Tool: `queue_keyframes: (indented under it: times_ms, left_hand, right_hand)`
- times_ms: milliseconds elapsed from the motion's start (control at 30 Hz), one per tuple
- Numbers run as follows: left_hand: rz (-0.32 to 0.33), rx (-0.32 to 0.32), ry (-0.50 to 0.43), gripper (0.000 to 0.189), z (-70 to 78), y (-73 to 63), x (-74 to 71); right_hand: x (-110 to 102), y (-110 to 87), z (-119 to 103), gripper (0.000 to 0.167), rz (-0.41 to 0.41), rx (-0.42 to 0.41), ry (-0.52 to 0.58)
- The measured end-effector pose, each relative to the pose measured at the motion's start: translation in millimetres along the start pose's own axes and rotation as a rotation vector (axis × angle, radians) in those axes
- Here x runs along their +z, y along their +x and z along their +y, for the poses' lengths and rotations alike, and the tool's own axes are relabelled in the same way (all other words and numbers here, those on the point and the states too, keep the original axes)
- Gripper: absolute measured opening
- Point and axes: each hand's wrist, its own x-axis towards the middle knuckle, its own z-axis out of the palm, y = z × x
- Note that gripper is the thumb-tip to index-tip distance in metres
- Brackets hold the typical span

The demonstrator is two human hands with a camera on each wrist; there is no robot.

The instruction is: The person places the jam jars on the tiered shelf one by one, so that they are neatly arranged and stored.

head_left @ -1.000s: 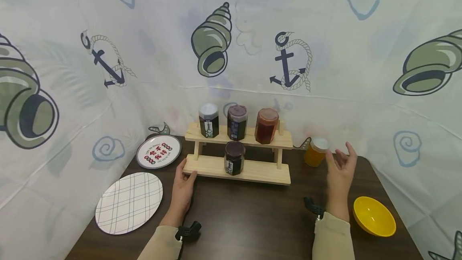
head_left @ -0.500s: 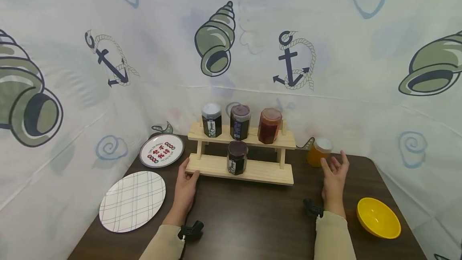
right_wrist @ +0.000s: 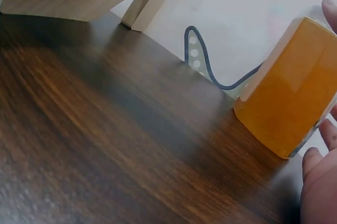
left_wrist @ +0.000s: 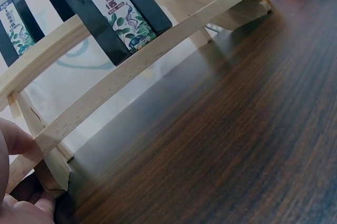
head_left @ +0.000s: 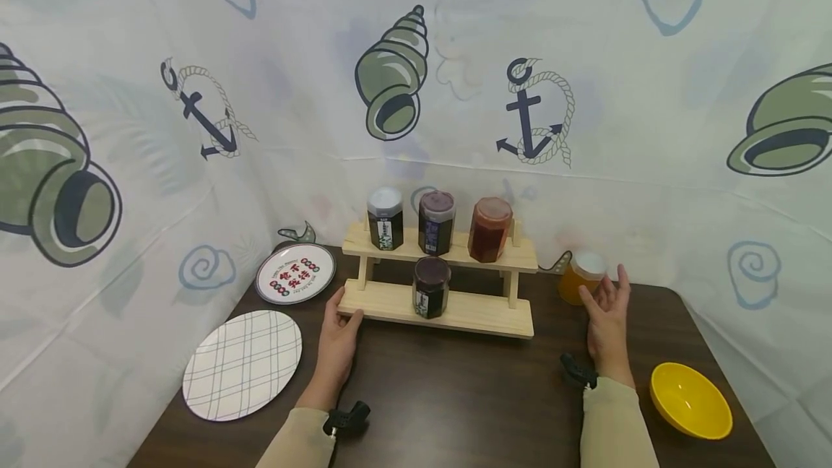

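At the left end of the two-tier wooden shelf (head_left: 383, 302), my left hand (head_left: 338, 341) grips the lower board. The left wrist view has a thumb (left_wrist: 16, 138) at the board's edge and curled fingers below it. A dark jar (head_left: 431, 289) with a label stands on that lower board. Over on the right, my right hand (head_left: 607, 320) is beside an orange jar (head_left: 573, 287) with a white lid, fingers spread and slightly bent. In the right wrist view the same jar (right_wrist: 289, 89) stands upright on the table, fingertips (right_wrist: 311, 156) right at its side.
Several jars line the upper tier: a white-lidded dark jar (head_left: 386, 219), a purple-lidded jar (head_left: 436, 222) and a red jar (head_left: 490, 230). Two plates, one lettered (head_left: 295, 274) and one checked (head_left: 243, 365), lie left. A yellow bowl (head_left: 691, 401) sits right. A printed curtain (head_left: 455, 121) hangs behind.
My right hand has moved in to the orange jar's side, its fingers now closer to it. The left hand keeps its grip on the shelf. The head view has shifted slightly.
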Motion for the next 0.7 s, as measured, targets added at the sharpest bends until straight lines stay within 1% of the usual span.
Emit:
queue_keyframes:
  times_ms: [67,233,367,467,600,700]
  left_hand:
    - [-0.001,0.005,0.003,0.070,-0.1,0.5,-0.3]
    - [0.005,0.004,0.025,0.070,0.1,1.1,-0.4]
    - [0.010,-0.001,0.039,0.070,-0.2,0.6,0.3]
    - [0.010,-0.001,0.035,0.070,-1.5,0.4,0.6]
    - [0.009,0.000,0.030,0.070,-0.9,-0.2,0.5]
    - [0.012,-0.001,0.030,0.070,0.8,-1.4,0.1]
  right_hand:
    - [0.1,-1.1,0.6,0.096,-0.010,-0.013,-0.038]
    - [2.6,-4.7,-0.9,0.090,-0.023,-0.014,-0.145]
    - [6.1,-4.8,-3.3,0.086,-0.031,-0.025,-0.205]
    - [8.0,-2.5,-2.0,0.087,-0.027,-0.045,-0.246]
    - [9.1,0.7,3.8,0.090,-0.019,-0.106,-0.248]
    - [9.7,0.5,7.0,0.089,0.005,-0.140,-0.250]
